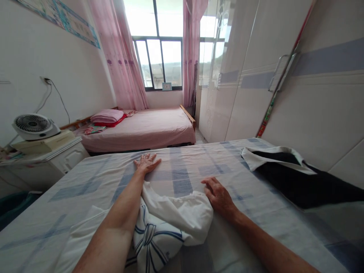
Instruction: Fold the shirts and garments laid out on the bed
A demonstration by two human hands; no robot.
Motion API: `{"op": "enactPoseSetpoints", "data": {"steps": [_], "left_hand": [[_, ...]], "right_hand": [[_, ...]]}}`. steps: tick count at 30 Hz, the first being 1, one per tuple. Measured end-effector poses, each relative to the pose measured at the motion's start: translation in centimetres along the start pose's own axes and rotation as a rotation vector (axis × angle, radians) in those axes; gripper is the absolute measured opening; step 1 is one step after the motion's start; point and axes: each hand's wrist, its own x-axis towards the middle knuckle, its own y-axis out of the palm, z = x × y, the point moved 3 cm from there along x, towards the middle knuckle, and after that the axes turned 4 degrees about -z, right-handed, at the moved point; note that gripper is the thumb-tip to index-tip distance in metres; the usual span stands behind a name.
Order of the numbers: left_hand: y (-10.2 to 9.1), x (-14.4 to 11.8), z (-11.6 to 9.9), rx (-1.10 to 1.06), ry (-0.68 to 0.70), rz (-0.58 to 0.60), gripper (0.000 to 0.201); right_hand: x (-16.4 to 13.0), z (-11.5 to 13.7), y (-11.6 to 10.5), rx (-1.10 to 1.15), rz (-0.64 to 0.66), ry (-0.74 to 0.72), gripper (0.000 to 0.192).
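Observation:
A white garment [182, 208] with a dark blue striped bow [149, 235] on its front lies bunched on the bed in front of me. My left hand [147, 163] rests on the sheet [182, 178] beyond it, fingers spread wide with nothing in them. That forearm crosses over the garment's left part and hides some of it. Beside the garment's right edge is my right hand [218, 194], fingers slightly bent and apart, nothing visible in them. Whether its edge touches the cloth I cannot tell.
On the bed's right side lies a black garment with a white collar [280, 159]. A pink bed [153, 125] with folded bedding [107, 116] stands beyond, under the window. At left a fan [35, 126] sits on a cabinet [68, 155]; glossy wardrobe doors [241, 102] line the right.

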Motion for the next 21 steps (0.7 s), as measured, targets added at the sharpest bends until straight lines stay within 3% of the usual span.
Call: {"op": "enactPoseSetpoints", "data": {"steps": [7,13,16,21], "left_hand": [[-1.2,-0.5,1.2,0.056,0.09,0.039,0.067],[-2.6,-2.0,1.5,0.07,0.252,-0.009,0.05],[-2.4,-0.6,0.6,0.065,0.244,-0.041,0.051],[-1.0,4.2,-0.8,0.025,0.124,-0.072,0.055]], "right_hand": [[0.0,0.0,0.0,0.031,0.011,0.008,0.027],[0.0,0.1,0.1,-0.001,0.018,0.02,0.025],[0.0,0.1,0.1,-0.018,0.034,0.023,0.023],[0.0,-0.4,0.2,0.009,0.041,0.014,0.024]]}}
